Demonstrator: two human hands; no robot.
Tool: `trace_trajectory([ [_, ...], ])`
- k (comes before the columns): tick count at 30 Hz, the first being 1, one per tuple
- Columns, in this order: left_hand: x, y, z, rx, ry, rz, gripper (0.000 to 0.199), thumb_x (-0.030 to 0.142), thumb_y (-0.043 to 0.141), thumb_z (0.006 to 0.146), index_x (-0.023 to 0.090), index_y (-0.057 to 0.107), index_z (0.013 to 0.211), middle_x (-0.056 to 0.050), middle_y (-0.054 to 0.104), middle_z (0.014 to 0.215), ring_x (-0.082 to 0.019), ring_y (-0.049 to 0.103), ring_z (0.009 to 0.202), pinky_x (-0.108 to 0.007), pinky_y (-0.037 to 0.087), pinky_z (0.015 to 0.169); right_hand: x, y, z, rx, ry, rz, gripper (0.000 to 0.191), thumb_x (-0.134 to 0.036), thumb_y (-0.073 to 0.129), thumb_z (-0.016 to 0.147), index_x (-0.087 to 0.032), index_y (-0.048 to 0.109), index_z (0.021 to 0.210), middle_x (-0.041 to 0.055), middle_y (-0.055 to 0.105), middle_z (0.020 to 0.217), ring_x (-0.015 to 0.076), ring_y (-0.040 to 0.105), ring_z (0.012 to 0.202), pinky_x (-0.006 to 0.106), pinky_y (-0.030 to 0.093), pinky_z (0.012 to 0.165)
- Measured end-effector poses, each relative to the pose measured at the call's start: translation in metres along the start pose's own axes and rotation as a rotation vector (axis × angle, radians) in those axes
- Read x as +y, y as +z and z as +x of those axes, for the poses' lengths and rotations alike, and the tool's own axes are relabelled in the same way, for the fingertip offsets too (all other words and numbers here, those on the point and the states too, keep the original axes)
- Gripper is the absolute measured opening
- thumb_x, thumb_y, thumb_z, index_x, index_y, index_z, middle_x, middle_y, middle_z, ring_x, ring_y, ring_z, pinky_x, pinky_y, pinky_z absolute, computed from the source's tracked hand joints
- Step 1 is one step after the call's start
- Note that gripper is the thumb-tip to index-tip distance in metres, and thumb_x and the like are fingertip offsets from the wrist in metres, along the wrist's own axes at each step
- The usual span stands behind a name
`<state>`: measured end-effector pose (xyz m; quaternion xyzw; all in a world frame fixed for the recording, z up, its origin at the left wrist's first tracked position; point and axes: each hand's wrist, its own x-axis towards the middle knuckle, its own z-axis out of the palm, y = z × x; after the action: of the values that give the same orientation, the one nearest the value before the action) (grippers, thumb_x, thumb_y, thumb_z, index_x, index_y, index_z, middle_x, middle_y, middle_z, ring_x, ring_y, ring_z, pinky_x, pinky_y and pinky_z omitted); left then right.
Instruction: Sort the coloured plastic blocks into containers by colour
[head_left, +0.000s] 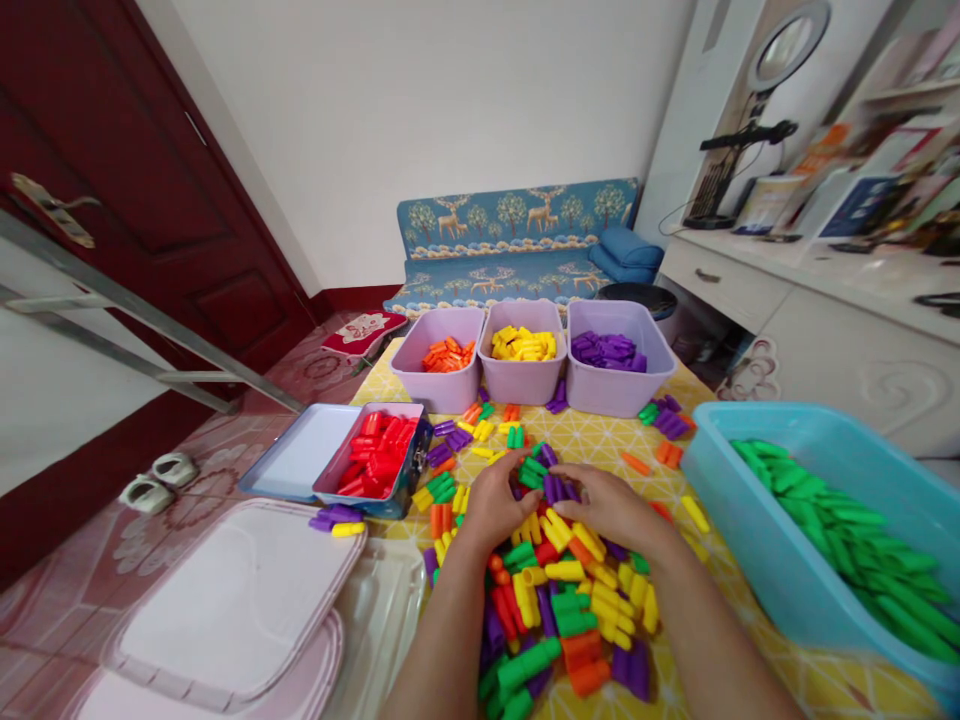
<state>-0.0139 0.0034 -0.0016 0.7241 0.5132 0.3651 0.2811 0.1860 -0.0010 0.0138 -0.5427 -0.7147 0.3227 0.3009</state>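
A pile of tube-shaped plastic toy pieces [566, 571] in red, orange, yellow, green and purple lies on the table in front of me. My left hand [496, 505] reaches into the far side of the pile, thumb and curved fingers apart, beside some green pieces [533, 472]. Opposite it, my right hand [611, 503] has its thumb and fingers around a purple plastic piece [556, 489]. The two hands are close together but not touching. Their fingertips are partly hidden among the pieces.
Three lilac bins hold orange [448, 354], yellow [523, 343] and purple pieces [608, 351]. A tin [420, 468] with red pieces [377, 456] stands left; a blue tub [757, 560] with green pieces [844, 535] stands right. Lids [240, 600] lie at the near left. Loose pieces are scattered across the yellow tablecloth [600, 440].
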Motion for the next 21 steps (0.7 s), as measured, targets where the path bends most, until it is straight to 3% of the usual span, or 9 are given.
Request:
trace_trajectory([
  [4, 0.001, -0.004, 0.001, 0.014, 0.045, -0.237, 0.064, 0.012, 0.063, 0.070, 0.021, 0.051, 0.132, -0.007, 0.061, 0.129, -0.023, 0.057, 0.117, -0.039, 0.042, 0.105, -0.022, 0.033, 0.011, 0.022, -0.010, 0.212, 0.048, -0.011, 0.061, 0.068, -0.024, 0.065, 0.114, 0.0037, 0.071, 0.088, 0.0195, 0.066, 0.077, 0.034, 0.051, 0.075],
  [7, 0.003, -0.007, 0.003, 0.074, 0.027, -0.494, 0.060, 0.017, 0.062, 0.076, 0.020, 0.048, 0.135, -0.008, 0.061, 0.128, -0.021, 0.061, 0.112, -0.034, 0.048, 0.098, -0.035, 0.045, 0.014, 0.038, -0.085, 0.470, 0.047, -0.013, 0.055, 0.075, -0.023, 0.059, 0.120, 0.0053, 0.068, 0.107, 0.0187, 0.066, 0.096, 0.034, 0.051, 0.087],
  [9, 0.003, -0.009, 0.004, 0.138, 0.023, -0.553, 0.051, 0.020, 0.062, 0.078, 0.021, 0.054, 0.128, -0.007, 0.063, 0.125, -0.020, 0.062, 0.108, -0.033, 0.050, 0.094, -0.039, 0.048, 0.015, 0.062, -0.107, 0.562, 0.048, -0.015, 0.055, 0.076, -0.024, 0.055, 0.123, 0.0058, 0.065, 0.115, 0.0185, 0.063, 0.105, 0.035, 0.048, 0.094],
  [12, -0.001, -0.009, 0.006, 0.198, 0.041, -0.424, 0.029, 0.018, 0.061, 0.078, 0.019, 0.069, 0.106, -0.007, 0.069, 0.111, -0.021, 0.063, 0.105, -0.034, 0.048, 0.096, -0.038, 0.048, 0.014, 0.042, -0.043, 0.597, 0.055, -0.012, 0.055, 0.072, -0.024, 0.052, 0.125, 0.0047, 0.067, 0.106, 0.0183, 0.065, 0.099, 0.035, 0.051, 0.089],
  [15, -0.005, -0.008, 0.005, 0.172, 0.034, -0.225, 0.023, 0.015, 0.059, 0.078, 0.020, 0.074, 0.095, -0.005, 0.074, 0.098, -0.021, 0.066, 0.097, -0.036, 0.049, 0.094, -0.028, 0.050, 0.014, -0.011, 0.017, 0.551, 0.051, -0.011, 0.056, 0.068, -0.022, 0.056, 0.118, 0.0033, 0.068, 0.094, 0.0183, 0.067, 0.087, 0.036, 0.053, 0.083],
  [21, -0.001, -0.009, 0.002, 0.189, 0.009, -0.152, 0.034, 0.033, 0.057, 0.087, 0.021, 0.065, 0.117, -0.006, 0.075, 0.091, -0.021, 0.069, 0.086, -0.037, 0.052, 0.087, -0.016, 0.045, 0.014, 0.048, -0.009, 0.460, 0.047, -0.013, 0.056, 0.072, -0.023, 0.062, 0.117, 0.0040, 0.070, 0.096, 0.0180, 0.066, 0.087, 0.035, 0.052, 0.085],
])
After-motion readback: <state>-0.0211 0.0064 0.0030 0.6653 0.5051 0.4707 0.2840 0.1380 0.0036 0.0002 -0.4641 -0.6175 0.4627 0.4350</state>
